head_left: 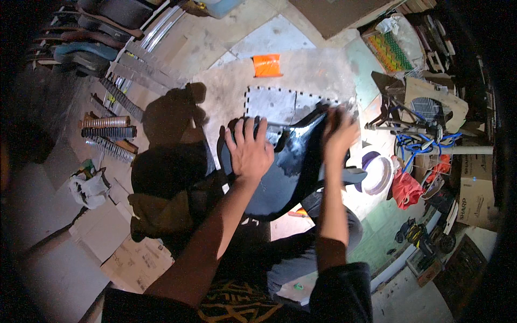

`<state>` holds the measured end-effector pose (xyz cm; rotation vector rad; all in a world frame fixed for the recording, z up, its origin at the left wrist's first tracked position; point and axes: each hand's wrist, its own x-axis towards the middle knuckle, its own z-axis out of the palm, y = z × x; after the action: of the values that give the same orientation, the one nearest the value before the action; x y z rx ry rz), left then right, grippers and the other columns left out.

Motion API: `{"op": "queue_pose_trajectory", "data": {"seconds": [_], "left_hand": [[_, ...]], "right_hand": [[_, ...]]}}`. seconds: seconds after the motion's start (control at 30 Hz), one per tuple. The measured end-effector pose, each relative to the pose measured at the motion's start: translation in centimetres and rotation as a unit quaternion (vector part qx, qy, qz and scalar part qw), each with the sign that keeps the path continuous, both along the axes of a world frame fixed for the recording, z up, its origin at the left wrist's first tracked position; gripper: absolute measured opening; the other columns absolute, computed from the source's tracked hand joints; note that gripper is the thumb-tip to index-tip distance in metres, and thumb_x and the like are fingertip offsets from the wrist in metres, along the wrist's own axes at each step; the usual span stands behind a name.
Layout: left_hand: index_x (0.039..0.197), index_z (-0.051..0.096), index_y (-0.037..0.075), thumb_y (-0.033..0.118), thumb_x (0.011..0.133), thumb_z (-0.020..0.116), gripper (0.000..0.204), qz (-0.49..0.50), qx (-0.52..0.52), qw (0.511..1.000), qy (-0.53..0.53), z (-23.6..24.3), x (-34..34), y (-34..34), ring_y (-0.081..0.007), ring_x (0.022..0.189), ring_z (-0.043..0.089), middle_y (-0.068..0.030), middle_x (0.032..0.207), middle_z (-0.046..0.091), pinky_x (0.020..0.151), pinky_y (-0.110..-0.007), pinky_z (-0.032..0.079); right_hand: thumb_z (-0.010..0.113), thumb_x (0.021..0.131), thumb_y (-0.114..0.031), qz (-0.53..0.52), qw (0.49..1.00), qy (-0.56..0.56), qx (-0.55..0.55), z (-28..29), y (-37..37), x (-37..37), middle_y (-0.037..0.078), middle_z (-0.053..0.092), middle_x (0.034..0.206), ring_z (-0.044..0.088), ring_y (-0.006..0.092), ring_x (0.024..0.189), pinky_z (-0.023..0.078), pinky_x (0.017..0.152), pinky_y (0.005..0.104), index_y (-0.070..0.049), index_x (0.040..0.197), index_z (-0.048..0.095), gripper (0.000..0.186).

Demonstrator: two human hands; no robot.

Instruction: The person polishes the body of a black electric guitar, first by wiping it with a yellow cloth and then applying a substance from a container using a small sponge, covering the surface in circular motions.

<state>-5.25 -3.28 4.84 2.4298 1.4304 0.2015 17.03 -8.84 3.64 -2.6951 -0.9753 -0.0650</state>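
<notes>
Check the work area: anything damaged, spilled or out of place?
The black curved piece under the left hand has a patchy sheen with a ragged edge; I cannot tell wetness from reflection. Toward the right, blue cord lies in a tangle.

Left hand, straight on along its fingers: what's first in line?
Past the edge of the glossy black piece under the left hand, probably the pale grey panel with the dashed dark border. It looks lower down, but depth is unclear.
</notes>
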Motion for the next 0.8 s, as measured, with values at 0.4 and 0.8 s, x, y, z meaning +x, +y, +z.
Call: {"op": "queue_pose_trajectory", "data": {"seconds": [0.4,0.8], "left_hand": [[0.139,0.056,0.017,0.025,0.082,0.063,0.058,0.004,0.010,1.000,0.001,-0.3,0.1,0.4,-0.0322,0.134,0.040,-0.0111,0.136,0.050,0.115,-0.062,0.024],[0.138,0.055,0.015,0.023,0.082,0.063,0.057,0.013,0.013,1.000,0.007,-0.5,-0.1,0.5,-0.0331,0.135,0.039,-0.0110,0.137,0.050,0.117,-0.061,0.020]], "right_hand": [[0.069,0.088,-0.012,0.024,0.999,0.031,0.027,0.3,0.0,-4.9,0.025,0.053,0.126,0.050,0.0442,0.115,0.037,0.098,0.0554,-0.021,0.134,0.061,0.047],[0.067,0.081,-0.003,0.064,0.998,-0.017,0.002,-0.6,-3.2,-5.6,0.023,0.053,0.121,0.049,0.0447,0.115,0.040,0.092,0.0534,-0.014,0.138,0.058,0.059]]}}
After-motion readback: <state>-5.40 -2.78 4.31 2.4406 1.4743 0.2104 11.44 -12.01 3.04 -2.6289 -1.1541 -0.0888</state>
